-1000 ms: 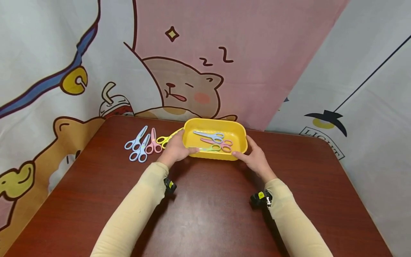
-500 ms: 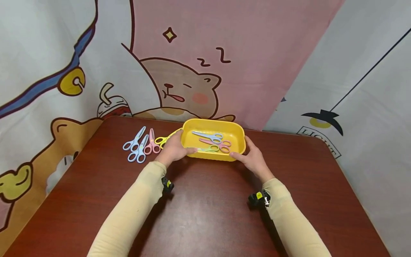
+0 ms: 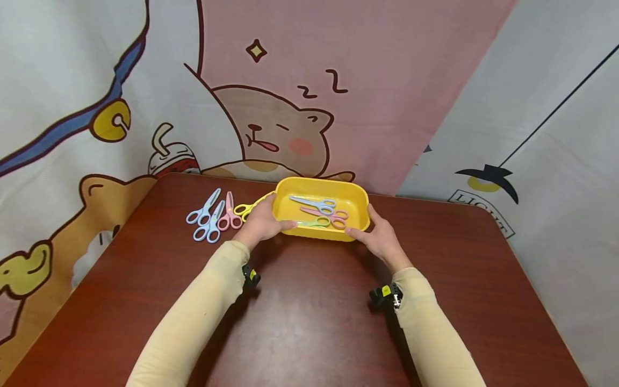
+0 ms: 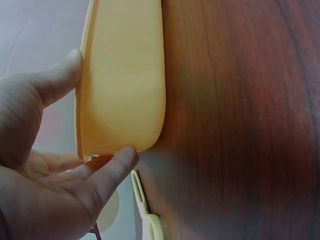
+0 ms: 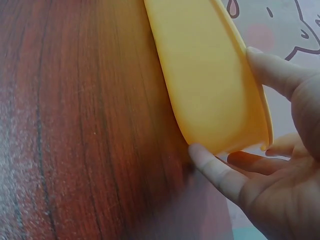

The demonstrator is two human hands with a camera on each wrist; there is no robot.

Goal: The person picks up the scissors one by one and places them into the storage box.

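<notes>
Scissors lie in a small cluster at the far left of the wooden table [image 3: 309, 322]: two blue scissors [image 3: 205, 217] side by side, pink scissors [image 3: 228, 215] just to their right, and yellow scissors [image 3: 249, 207] whose blades point toward the tray, partly hidden behind your left hand.

Your left hand [image 3: 261, 223] grips the left end of the yellow tray [image 3: 355, 201]. In the head view your thumb lies over the near left rim; in the left wrist view the thumb [image 4: 55, 80] presses on the rim from above while a finger [image 4: 112, 167] curls under the tray's corner, so the hand is clamped on the tray.

The tray sits at the middle of the far part of the table, its long side running left to right, close to the cartoon curtain [image 3: 271, 107] behind it. Inside it lie three pairs: blue scissors in the tray [image 3: 314, 203] farthest from you, pink scissors in the tray [image 3: 326, 213] in the middle, and green scissors in the tray [image 3: 311, 222] nearest you, along the near wall.

Your right hand [image 3: 379, 236] holds the right end of the tray. In the right wrist view the thumb [image 5: 272, 70] rests on the rim and a finger [image 5: 215, 167] hooks beneath the corner, so this hand too is closed around the tray. Whether the tray's base touches the table, you cannot tell from these views.
</notes>
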